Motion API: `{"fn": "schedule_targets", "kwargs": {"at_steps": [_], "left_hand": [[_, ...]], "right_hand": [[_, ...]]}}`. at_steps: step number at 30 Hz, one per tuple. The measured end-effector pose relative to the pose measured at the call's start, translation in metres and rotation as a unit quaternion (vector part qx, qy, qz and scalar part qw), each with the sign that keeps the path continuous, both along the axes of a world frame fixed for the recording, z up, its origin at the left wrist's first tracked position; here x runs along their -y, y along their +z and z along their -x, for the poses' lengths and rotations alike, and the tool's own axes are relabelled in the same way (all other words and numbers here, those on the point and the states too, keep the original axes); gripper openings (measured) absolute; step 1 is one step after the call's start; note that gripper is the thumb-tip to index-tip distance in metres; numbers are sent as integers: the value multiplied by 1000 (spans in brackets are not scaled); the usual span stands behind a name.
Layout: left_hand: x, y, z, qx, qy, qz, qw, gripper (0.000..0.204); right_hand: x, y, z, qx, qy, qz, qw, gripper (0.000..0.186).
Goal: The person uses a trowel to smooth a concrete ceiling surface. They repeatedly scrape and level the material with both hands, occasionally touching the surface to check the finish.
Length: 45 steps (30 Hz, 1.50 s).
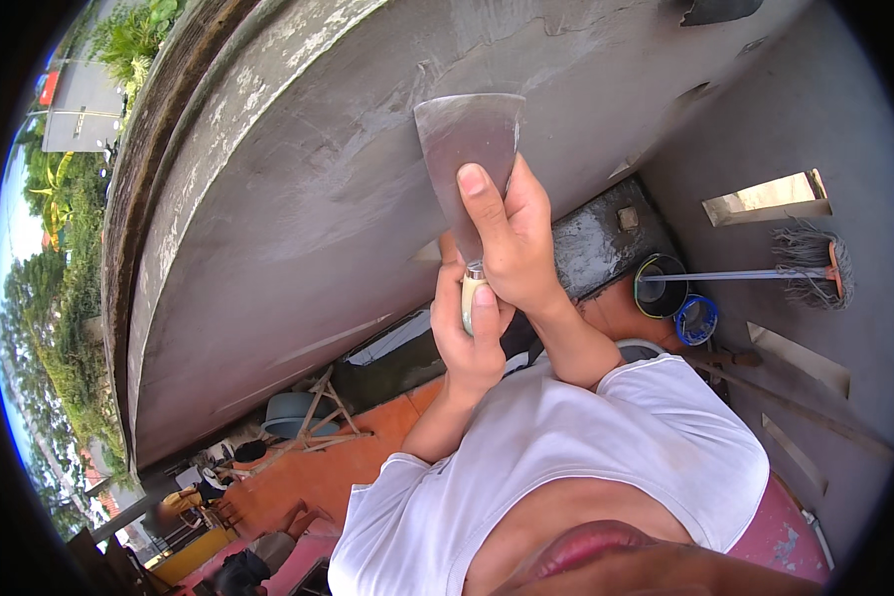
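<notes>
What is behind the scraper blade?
Behind the scraper blade is the grey plastered wall, smooth and streaked. The patch directly under the blade is covered, so its finish cannot be seen.

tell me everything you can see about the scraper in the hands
The putty knife has a broad, flat grey metal blade, smeared and dull, flaring to a straight edge pressed against the grey plastered wall. Its pale handle shows between the fingers. The right hand grips over the blade's base, the left hand holds the handle below.
</notes>
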<state>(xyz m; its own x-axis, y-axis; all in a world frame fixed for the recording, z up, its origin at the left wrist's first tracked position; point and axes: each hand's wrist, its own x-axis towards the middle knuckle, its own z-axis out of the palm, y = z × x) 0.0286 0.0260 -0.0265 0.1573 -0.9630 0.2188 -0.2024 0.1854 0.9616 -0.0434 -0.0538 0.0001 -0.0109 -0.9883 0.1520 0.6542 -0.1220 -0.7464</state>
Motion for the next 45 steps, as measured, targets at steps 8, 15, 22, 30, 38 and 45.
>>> {"fn": "schedule_targets", "kwargs": {"at_steps": [8, 15, 22, 30, 38, 45], "left_hand": [[-2, 0, 10, -49, -3, -16, 999, 36], [9, 31, 0, 8, -23, -15, 1000, 31], [-4, 33, 4, -24, -45, -42, 998, 31], [8, 44, 7, -9, -78, -41, 996, 30], [7, 39, 19, -22, -41, -17, 999, 29], [-2, 41, 9, -28, -50, -41, 998, 31]], "right_hand": [[5, -5, 0, -40, -44, 52, 997, 27], [8, 15, 2, 6, -33, 7, 999, 30], [-1, 14, 2, 2, -52, 5, 999, 31], [6, 24, 16, -12, -56, -18, 998, 31], [7, 24, 19, -14, -39, -13, 999, 31], [3, 22, 8, 7, -63, -15, 998, 28]]}}
